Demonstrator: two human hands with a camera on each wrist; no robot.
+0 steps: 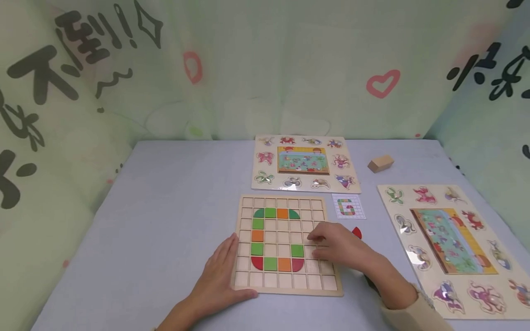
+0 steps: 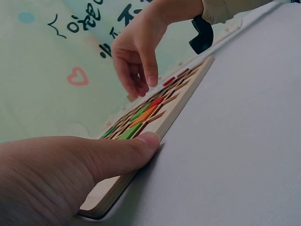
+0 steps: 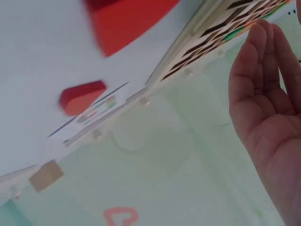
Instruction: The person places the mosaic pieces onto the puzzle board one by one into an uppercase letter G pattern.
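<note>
Centrally, near the front of the desk [image 1: 165, 193], lies a wooden grid board [image 1: 285, 285], a shallow tray of square cells. The left hand [image 1: 221, 271] rests flat on the board's near-left corner, fingers straight and relaxed, thumb along the edge. The right hand [image 1: 339, 246] hovers over the board's right side, fingertips loosely bunched above a cell beside the green tile [image 1: 296, 250]. Whether it pinches a tile cannot be told; the right wrist view shows straight fingers and a bare palm.

Cell contents: green, orange and red tiles form a letter G, with quarter-round pieces at the corners; all other cells stand bare. A red piece [image 1: 357, 232] lies loose on the desk just right of the board, and a pattern card [image 1: 349, 206] showing the same G sits beyond it.

Handling, as a judgement: the tiles look thin, stiff and light, of painted wood, and smooth enough to slip. They sit nearly flush in their cells, so a fingertip pinch on opposite edges would probably serve best. The board seems light enough to slide unless pressed.

Elsewhere, a peg puzzle [image 1: 304, 163] lies at the far side, a second puzzle [image 1: 451, 243] at the right, and a wooden block [image 1: 380, 163] between them.
</note>
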